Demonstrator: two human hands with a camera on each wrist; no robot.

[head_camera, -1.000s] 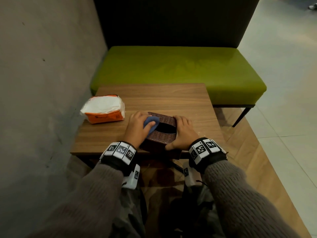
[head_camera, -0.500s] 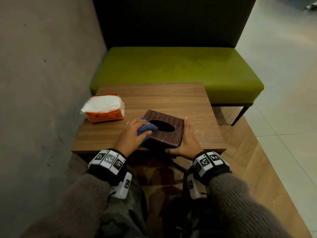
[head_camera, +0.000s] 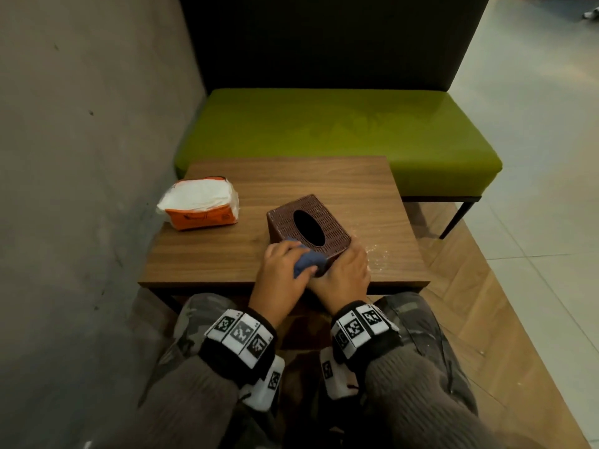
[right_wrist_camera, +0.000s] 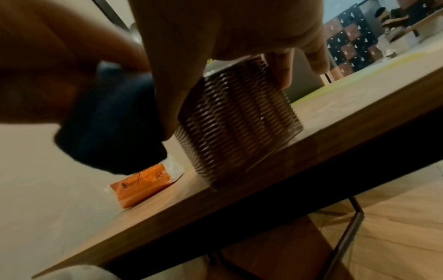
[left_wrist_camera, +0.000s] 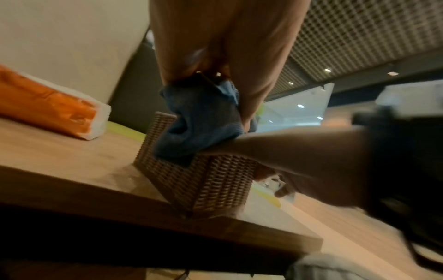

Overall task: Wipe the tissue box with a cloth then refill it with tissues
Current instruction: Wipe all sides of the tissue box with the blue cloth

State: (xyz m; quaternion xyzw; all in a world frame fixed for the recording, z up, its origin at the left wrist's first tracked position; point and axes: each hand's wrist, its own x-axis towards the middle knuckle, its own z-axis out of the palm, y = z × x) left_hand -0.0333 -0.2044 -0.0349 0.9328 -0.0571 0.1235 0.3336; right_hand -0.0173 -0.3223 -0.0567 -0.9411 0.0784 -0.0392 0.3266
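Tissue box (head_camera: 308,229) sits between right-hand fingers (right_wrist_camera: 285,72) gripping its side and left-hand fingers (head_camera: 278,251) clutching the cloth (head_camera: 308,261).

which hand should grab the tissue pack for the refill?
Left, probably. The tissue pack lies on the table's left side, nearer the left hand, though it must drop the blue cloth first. The right hand steadies the tissue box.

Through the right wrist view we see our right hand (right_wrist_camera: 227,34) gripping the woven tissue box (right_wrist_camera: 237,121) from above, near the wooden table's (right_wrist_camera: 359,121) near edge. Our left hand (right_wrist_camera: 48,62) presses a dark cloth (right_wrist_camera: 112,123) to its left side. An orange tissue pack (right_wrist_camera: 141,185) lies farther left.
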